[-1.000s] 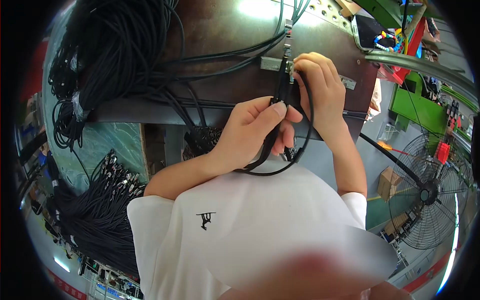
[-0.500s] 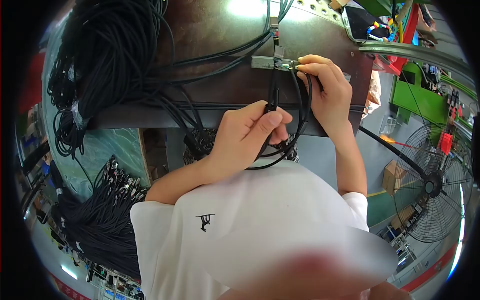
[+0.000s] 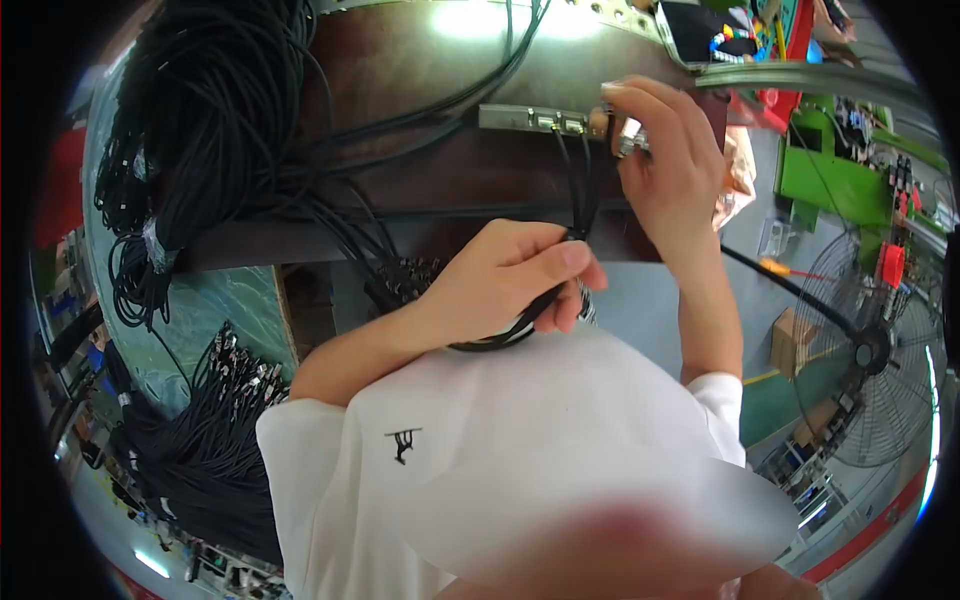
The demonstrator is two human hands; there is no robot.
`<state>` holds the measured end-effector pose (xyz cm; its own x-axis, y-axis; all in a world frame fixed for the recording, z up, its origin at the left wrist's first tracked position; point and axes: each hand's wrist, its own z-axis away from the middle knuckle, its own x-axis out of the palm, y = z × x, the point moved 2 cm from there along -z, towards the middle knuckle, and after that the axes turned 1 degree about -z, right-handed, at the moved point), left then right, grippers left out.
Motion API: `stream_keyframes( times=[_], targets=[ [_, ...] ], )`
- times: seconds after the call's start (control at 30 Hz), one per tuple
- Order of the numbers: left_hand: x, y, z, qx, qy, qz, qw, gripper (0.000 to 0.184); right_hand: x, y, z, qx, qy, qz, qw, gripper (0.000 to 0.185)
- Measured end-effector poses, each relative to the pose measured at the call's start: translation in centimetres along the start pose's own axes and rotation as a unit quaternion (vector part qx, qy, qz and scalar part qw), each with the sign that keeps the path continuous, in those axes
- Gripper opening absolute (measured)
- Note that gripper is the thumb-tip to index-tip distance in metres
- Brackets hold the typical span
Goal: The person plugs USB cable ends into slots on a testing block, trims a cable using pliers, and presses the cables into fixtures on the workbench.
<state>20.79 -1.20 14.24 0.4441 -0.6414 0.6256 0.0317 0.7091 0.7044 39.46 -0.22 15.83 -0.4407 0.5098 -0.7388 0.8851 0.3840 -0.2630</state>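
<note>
My left hand point(image 3: 530, 275) is closed around several black cables point(image 3: 578, 205), pinching them between thumb and fingers in front of the table edge. The cables run up from this grip to a narrow metal bar fixture point(image 3: 510, 118), where their ends sit at small metal connectors point(image 3: 572, 125). My right hand point(image 3: 675, 165) is curled at the right end of the fixture. Between its thumb and fingers shows a small shiny metal piece point(image 3: 632, 138), blurred, whose kind I cannot make out. Below my left hand, a cable loop point(image 3: 500, 338) hangs against the white shirt.
A large heap of black cables point(image 3: 210, 120) covers the left of the dark table point(image 3: 400, 185). More bundled cables point(image 3: 200, 470) lie lower left. A phone-like dark tray point(image 3: 690, 35) with a bead bracelet is at upper right. A black fan point(image 3: 870, 350) stands at right.
My right hand has moved slightly up and right, off the connectors. My left hand has shifted right with the cables. The cable loop beside the right hand is gone from there, and the view has shifted.
</note>
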Motion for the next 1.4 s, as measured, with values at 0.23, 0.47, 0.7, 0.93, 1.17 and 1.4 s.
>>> stream_keyframes(
  times=[0.23,0.47,0.7,0.93,1.17,1.4],
  targets=[
    [-0.6,2.2,0.6,0.067,0.101,-0.066,0.990,0.040,0.4,1.8,4.1,0.147,-0.019,-0.123,0.981,0.015],
    [0.2,1.5,-1.5,-0.021,-0.003,0.065,0.998,0.042,-0.2,2.6,3.1,0.216,-0.119,-0.160,0.956,0.013],
    [0.3,1.0,-2.1,-0.048,-0.016,0.109,0.993,0.043,0.2,2.8,4.4,0.208,-0.101,-0.149,0.961,0.016],
    [2.0,3.3,-2.4,-0.152,-0.112,0.086,0.978,0.038,-2.1,1.7,3.1,0.000,0.042,0.014,0.999,0.023],
    [-4.1,7.1,-0.5,0.061,0.100,-0.228,0.967,0.036,-2.0,2.8,3.7,0.045,-0.084,-0.036,0.995,0.022],
    [-15.8,13.5,-7.4,0.255,0.157,-0.188,0.935,0.043,-2.4,4.8,1.8,0.114,-0.260,-0.119,0.952,0.026]
  ],
)
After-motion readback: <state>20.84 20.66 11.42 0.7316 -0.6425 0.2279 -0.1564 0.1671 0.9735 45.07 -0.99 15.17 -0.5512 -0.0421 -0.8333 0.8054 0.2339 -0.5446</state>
